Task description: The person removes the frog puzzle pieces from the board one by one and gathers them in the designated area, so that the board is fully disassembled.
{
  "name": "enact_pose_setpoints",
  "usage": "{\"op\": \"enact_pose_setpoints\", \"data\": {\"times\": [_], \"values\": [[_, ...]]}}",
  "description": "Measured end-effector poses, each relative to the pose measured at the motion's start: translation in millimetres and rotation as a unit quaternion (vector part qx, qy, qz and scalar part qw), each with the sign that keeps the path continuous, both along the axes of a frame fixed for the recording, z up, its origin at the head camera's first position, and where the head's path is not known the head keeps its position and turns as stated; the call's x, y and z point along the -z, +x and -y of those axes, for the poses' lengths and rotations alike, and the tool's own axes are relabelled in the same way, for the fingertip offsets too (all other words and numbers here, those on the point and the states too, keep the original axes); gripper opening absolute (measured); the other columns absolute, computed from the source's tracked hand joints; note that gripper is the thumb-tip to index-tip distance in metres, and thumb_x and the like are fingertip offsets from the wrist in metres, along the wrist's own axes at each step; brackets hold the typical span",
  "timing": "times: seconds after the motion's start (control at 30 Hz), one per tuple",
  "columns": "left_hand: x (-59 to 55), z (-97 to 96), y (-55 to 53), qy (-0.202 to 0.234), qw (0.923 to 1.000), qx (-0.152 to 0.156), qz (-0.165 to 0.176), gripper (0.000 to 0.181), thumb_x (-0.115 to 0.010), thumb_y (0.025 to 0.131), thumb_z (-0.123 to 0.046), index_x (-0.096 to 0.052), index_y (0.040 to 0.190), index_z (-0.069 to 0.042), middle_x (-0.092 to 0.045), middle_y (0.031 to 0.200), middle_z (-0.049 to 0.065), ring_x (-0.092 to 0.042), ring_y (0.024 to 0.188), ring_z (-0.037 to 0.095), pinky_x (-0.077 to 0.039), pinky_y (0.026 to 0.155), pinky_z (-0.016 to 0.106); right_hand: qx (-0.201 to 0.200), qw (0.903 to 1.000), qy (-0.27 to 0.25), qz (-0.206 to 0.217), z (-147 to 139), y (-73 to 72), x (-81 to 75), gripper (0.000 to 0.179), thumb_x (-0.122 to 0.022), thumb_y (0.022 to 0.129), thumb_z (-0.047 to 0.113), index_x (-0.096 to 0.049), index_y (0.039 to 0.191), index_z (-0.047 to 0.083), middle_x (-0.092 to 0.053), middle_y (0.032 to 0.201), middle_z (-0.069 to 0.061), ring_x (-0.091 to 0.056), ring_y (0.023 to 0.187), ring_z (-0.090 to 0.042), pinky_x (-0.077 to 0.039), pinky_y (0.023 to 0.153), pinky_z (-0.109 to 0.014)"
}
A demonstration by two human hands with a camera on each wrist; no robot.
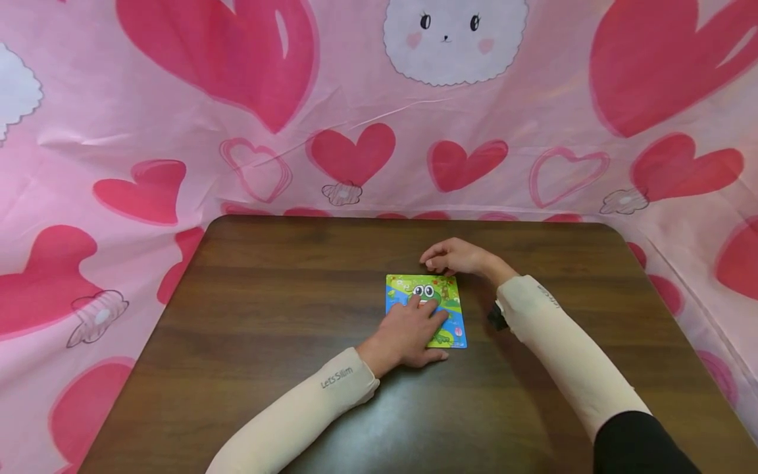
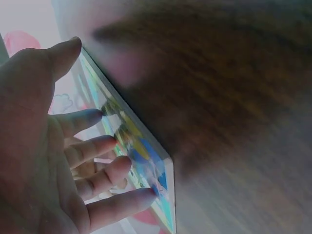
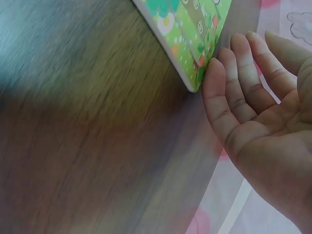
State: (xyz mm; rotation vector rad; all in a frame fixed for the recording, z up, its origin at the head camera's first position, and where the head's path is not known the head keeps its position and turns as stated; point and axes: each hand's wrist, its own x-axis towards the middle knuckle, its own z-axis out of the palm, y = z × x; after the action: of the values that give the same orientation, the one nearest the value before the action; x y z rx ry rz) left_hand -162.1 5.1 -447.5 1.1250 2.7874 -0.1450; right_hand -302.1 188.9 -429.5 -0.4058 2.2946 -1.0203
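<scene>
Head view: the frog board (image 1: pixel 452 301) lies on the bench (image 1: pixel 284 296) beneath the left hand (image 1: pixel 411 332), just on the near side of the right hand (image 1: pixel 458 255). Left wrist view: fingers spread, tips on its face, gripping nothing. Right wrist view: fingers loosely bent, empty, beside its corner; contact unclear.

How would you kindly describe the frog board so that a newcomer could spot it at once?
On the dark wooden table, look for the person's left hand spread over a flat, four-sided board, with the right hand by its far edge. Its bright green and blue print with a big-eyed frog sets it apart from the plain brown table around it.
</scene>
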Motion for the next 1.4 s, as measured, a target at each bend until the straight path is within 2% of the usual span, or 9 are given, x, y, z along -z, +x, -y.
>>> {"op": "enact_pose_setpoints", "data": {"times": [0.2, 0.3, 0.63, 0.9, 1.03, 1.23, 1.4], "values": [[0.0, -1.2, -0.3, -0.014, 0.9999, -0.005, -0.002, 0.076, -0.047, 0.092, -0.075, -0.038, 0.153, -0.030, -0.037, 0.160, 0.001, -0.044, 0.137, 0.028, -0.054, 0.088, 0.041, -0.009, 0.9999, -0.007, 0.005, 7.4, -0.8, -1.3, 0.030, -0.059, 0.103, 0.022, -0.067, 0.128, 0.007, -0.068, 0.114, -0.012, -0.064, 0.099, -0.024, -0.057, 0.084, -0.036], [0.5, -0.9, -0.6, -0.016, 0.9999, -0.007, -0.002, 0.076, -0.046, 0.093, -0.075, -0.037, 0.154, -0.030, -0.037, 0.162, 0.002, -0.043, 0.139, 0.028, -0.054, 0.090, 0.041, -0.010, 0.9999, -0.008, 0.009, 9.0, -2.4, -0.8, 0.029, -0.059, 0.103, 0.022, -0.068, 0.126, 0.007, -0.070, 0.111, -0.011, -0.066, 0.097, -0.022, -0.058, 0.082, -0.036], [3.6, -1.5, -1.7, -0.001, 0.9999, -0.005, -0.013, 0.076, -0.044, 0.091, -0.079, -0.042, 0.149, -0.031, -0.044, 0.154, 0.001, -0.049, 0.128, 0.025, -0.053, 0.081, 0.038, 0.000, 0.9999, -0.004, 0.016, 13.3, -0.6, 1.5, 0.026, -0.057, 0.103, 0.020, -0.069, 0.121, 0.006, -0.071, 0.108, -0.010, -0.067, 0.093, -0.021, -0.058, 0.081, -0.035], [6.2, -4.7, 0.5, -0.031, 0.9982, 0.007, -0.050, 0.072, -0.043, 0.093, -0.076, -0.041, 0.147, -0.029, -0.045, 0.151, -0.001, -0.052, 0.123, 0.023, -0.054, 0.072, 0.034, -0.007, 0.9998, -0.005, 0.021, 15.7, 2.0, 4.8, 0.026, -0.058, 0.103, 0.020, -0.070, 0.119, 0.003, -0.071, 0.105, -0.012, -0.067, 0.089, -0.020, -0.059, 0.079, -0.034], [8.2, -6.0, 1.5, -0.035, 0.9976, 0.010, -0.060, 0.067, -0.044, 0.097, -0.070, -0.041, 0.149, -0.028, -0.044, 0.154, -0.001, -0.053, 0.124, 0.022, -0.056, 0.072, 0.033, -0.018, 0.9997, 0.005, 0.017, 18.1, 3.2, 3.4, 0.025, -0.059, 0.103, 0.020, -0.071, 0.118, 0.004, -0.072, 0.104, -0.010, -0.065, 0.088, -0.020, -0.058, 0.079, -0.033], [7.3, -6.6, 0.4, -0.033, 0.9979, 0.007, -0.055, 0.065, -0.045, 0.097, -0.069, -0.041, 0.148, -0.028, -0.044, 0.154, -0.001, -0.053, 0.123, 0.021, -0.056, 0.074, 0.035, -0.023, 0.9995, 0.018, 0.011, 20.9, 4.3, 1.3, 0.022, -0.063, 0.100, 0.020, -0.073, 0.115, 0.007, -0.072, 0.099, -0.007, -0.062, 0.085, -0.018, -0.056, 0.076, -0.032], [6.4, -5.6, -1.1, -0.026, 0.9983, 0.006, -0.051, 0.066, -0.047, 0.096, -0.069, -0.042, 0.147, -0.029, -0.045, 0.153, -0.001, -0.054, 0.122, 0.021, -0.056, 0.075, 0.035, -0.049, 0.9984, 0.029, 0.006, 23.8, 4.4, 0.1, 0.022, -0.064, 0.098, 0.014, -0.073, 0.116, 0.006, -0.072, 0.103, -0.006, -0.059, 0.083, -0.017, -0.054, 0.075, -0.032]]}}
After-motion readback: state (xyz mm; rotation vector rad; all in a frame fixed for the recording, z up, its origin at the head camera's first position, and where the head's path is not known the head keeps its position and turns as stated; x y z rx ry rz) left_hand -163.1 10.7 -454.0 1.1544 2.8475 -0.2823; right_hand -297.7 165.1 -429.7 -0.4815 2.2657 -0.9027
